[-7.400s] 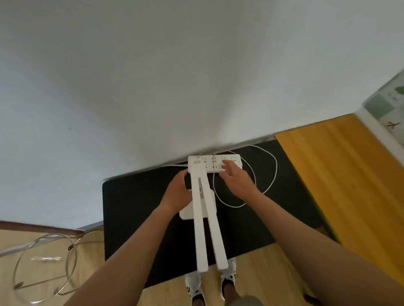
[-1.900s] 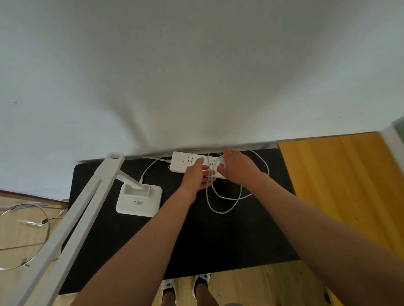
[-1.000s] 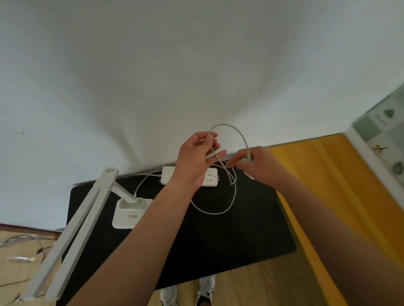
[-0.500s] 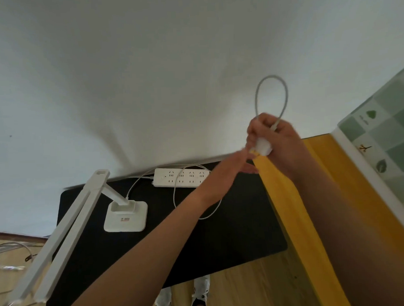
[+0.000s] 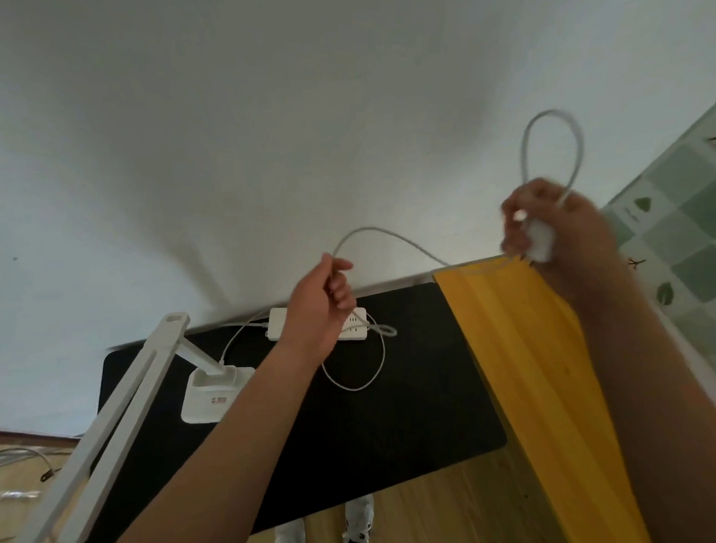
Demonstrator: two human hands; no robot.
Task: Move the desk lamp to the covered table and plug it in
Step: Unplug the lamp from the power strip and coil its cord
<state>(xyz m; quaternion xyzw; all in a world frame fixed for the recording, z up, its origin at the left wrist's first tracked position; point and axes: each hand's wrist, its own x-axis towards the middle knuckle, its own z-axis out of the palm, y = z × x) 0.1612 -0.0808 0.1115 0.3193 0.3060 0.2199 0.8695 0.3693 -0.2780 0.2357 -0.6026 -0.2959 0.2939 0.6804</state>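
The right hand (image 5: 558, 232) is blurred, its grip closed on the white plug (image 5: 540, 240); the left hand (image 5: 321, 309) pinches the cord (image 5: 391, 235), hiding part of the power strip (image 5: 277, 325). The desk lamp (image 5: 214, 392) stands on the black bench (image 5: 394, 424) by a white wall (image 5: 262, 132), its arm cut off lower left.

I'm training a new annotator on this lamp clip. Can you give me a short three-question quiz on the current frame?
1. True or false: the desk lamp stands on the black table.
2. Which hand holds the white plug? A) left hand B) right hand C) neither
3. Fill in: the left hand pinches the white ____, raised above the power strip.

Key: 1 true; 2 B, the right hand has it lifted; 3 cable.
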